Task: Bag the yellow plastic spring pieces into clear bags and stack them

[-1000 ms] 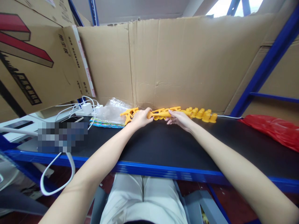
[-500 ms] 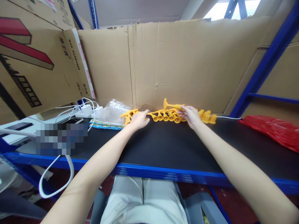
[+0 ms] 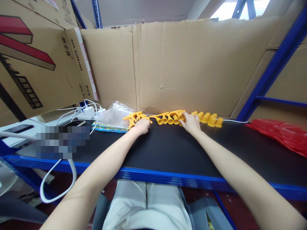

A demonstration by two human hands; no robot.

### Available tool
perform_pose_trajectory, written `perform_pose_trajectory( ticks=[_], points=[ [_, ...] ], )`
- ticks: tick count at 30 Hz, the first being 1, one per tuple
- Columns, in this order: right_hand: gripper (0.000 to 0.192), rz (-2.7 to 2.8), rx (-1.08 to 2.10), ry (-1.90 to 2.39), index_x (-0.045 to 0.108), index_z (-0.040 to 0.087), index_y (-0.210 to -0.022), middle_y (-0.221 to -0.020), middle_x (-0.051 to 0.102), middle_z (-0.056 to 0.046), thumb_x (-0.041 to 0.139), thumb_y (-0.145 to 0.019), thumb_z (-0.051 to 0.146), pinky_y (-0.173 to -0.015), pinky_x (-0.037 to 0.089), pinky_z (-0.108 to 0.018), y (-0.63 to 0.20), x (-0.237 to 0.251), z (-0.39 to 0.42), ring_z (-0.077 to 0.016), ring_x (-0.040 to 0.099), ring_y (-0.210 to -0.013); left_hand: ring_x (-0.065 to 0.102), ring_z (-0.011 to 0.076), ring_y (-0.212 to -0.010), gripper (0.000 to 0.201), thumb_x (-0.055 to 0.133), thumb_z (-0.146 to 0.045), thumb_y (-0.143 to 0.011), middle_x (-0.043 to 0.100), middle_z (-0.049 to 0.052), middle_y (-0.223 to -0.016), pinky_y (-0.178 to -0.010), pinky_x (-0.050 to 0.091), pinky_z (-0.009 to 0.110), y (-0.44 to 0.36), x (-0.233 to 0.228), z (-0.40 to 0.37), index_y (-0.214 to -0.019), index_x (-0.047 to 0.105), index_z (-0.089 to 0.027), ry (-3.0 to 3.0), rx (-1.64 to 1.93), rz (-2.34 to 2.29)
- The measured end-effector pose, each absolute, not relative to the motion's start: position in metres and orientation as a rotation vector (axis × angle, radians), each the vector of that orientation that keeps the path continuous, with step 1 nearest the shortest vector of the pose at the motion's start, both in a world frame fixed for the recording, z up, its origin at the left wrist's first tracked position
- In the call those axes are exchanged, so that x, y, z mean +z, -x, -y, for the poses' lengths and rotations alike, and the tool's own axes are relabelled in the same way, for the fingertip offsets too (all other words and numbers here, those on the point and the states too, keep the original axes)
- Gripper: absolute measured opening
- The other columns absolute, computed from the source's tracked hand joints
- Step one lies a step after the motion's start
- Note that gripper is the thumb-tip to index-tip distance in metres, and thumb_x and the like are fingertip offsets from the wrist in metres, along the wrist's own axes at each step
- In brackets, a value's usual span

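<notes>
Several yellow trumpet-shaped plastic pieces (image 3: 164,120) lie in a row at the back of the black tabletop, flared mouths facing me. At the row's right end my right hand (image 3: 192,124) is closed around another yellow trumpet-shaped piece (image 3: 182,117), which is down against the others with its mouth towards me. My left hand (image 3: 142,126) is curled at the right side of a heap of yellow plastic parts (image 3: 132,122). Its fingers are bent out of sight, so what they hold is hidden. Right of my right hand stand several yellow cups (image 3: 211,120), narrow ends up.
A clear plastic bag (image 3: 116,114) lies on colourful flat packaging (image 3: 110,129) at left, near a white power strip (image 3: 89,112) with cables. A red plastic bag (image 3: 279,132) is at right. Cardboard (image 3: 192,64) walls the back; a blue rail (image 3: 168,177) edges the front.
My right hand has lowered its yellow trumpet-shaped piece from above the row down to the row's right end, turning its mouth towards me. My left hand has curled further beside the heap.
</notes>
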State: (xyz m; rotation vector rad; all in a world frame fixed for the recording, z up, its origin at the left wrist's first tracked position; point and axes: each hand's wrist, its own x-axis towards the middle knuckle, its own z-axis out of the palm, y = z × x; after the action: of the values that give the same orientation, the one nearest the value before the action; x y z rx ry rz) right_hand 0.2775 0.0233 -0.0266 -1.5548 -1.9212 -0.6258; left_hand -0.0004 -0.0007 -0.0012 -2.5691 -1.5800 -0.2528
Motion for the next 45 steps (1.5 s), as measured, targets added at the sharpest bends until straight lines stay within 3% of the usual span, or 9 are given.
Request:
perform_pose_trajectory(
  ticks=[9, 13, 23, 28, 35, 42, 45],
  points=[
    [0.04, 1.954, -0.737, 1.635, 0.05, 0.016, -0.118, -0.105, 0.062, -0.013, 0.046, -0.083, 0.035, -0.094, 0.018, -0.05, -0.272, -0.029, -0.022, -0.0274, 0.052, -0.099, 0.057, 0.0154, -0.083, 0.02, 0.046, -0.009, -0.072, 0.063, 0.006, -0.087, -0.075, 0.044, 0.024, -0.009, -0.012, -0.006, -0.082, 0.063, -0.015, 2.713, -0.523, 1.269],
    [0.037, 1.949, -0.737, 1.641, 0.053, 0.014, -0.114, -0.102, 0.063, -0.013, 0.045, -0.084, 0.034, -0.094, 0.018, -0.049, -0.269, -0.029, -0.022, -0.0273, 0.053, -0.097, 0.057, 0.0157, -0.087, 0.024, 0.045, -0.009, -0.072, 0.062, 0.006, -0.091, -0.078, 0.044, 0.025, -0.01, -0.008, -0.002, -0.088, 0.062, -0.015, 2.684, -0.54, 1.212],
    [0.041, 1.936, -0.752, 1.657, 0.05, 0.014, -0.118, -0.105, 0.062, -0.014, 0.045, -0.084, 0.034, -0.093, 0.017, -0.05, -0.269, -0.031, -0.025, -0.0277, 0.052, -0.097, 0.047, 0.0322, -0.108, 0.036, 0.048, -0.017, -0.074, 0.052, 0.017, -0.116, -0.087, 0.039, 0.046, -0.005, 0.014, 0.018, -0.109, 0.057, -0.012, 2.229, -0.071, 1.879],
    [0.044, 1.931, -0.71, 1.617, 0.05, 0.013, -0.119, -0.111, 0.06, -0.014, 0.041, -0.084, 0.039, -0.094, 0.016, -0.052, -0.268, -0.029, -0.025, -0.028, 0.05, -0.101, 0.044, 0.0334, -0.113, 0.041, 0.044, -0.014, -0.078, 0.042, 0.019, -0.128, -0.089, 0.037, 0.05, -0.001, 0.015, 0.017, -0.118, 0.051, -0.016, 2.206, 0.047, 2.01],
    [0.044, 1.571, -0.551, 1.715, 0.05, 0.012, -0.118, -0.12, 0.053, -0.015, 0.026, -0.089, 0.034, -0.092, 0.024, -0.051, -0.294, -0.003, -0.021, -0.0281, 0.047, -0.107, 0.055, 0.0276, -0.102, 0.038, 0.043, -0.007, -0.077, 0.055, 0.015, -0.115, -0.084, 0.043, 0.041, 0.006, 0.018, 0.014, -0.111, 0.057, -0.019, 2.266, -0.019, 1.875],
    [0.046, 1.322, -0.422, 2.098, 0.051, 0.012, -0.118, -0.129, 0.044, -0.016, 0.043, -0.074, 0.02, -0.092, 0.026, -0.054, -0.363, -0.013, -0.015, -0.0311, 0.036, -0.118, 0.057, 0.0235, -0.094, 0.027, 0.048, -0.012, -0.074, 0.063, 0.011, -0.099, -0.08, 0.043, 0.032, 0.009, 0.016, 0.007, -0.096, 0.062, -0.017, 2.243, -0.217, 1.805],
    [0.044, 1.362, -0.375, 2.228, 0.058, 0.012, -0.108, -0.119, 0.052, -0.017, 0.047, -0.066, 0.016, -0.09, 0.026, -0.058, -0.373, -0.021, -0.019, -0.0346, 0.038, -0.116, 0.059, 0.0241, -0.088, 0.024, 0.049, -0.018, -0.075, 0.063, 0.01, -0.095, -0.075, 0.045, 0.032, 0.006, 0.014, 0.005, -0.095, 0.061, -0.016, 2.286, -0.331, 1.764]
  ],
)
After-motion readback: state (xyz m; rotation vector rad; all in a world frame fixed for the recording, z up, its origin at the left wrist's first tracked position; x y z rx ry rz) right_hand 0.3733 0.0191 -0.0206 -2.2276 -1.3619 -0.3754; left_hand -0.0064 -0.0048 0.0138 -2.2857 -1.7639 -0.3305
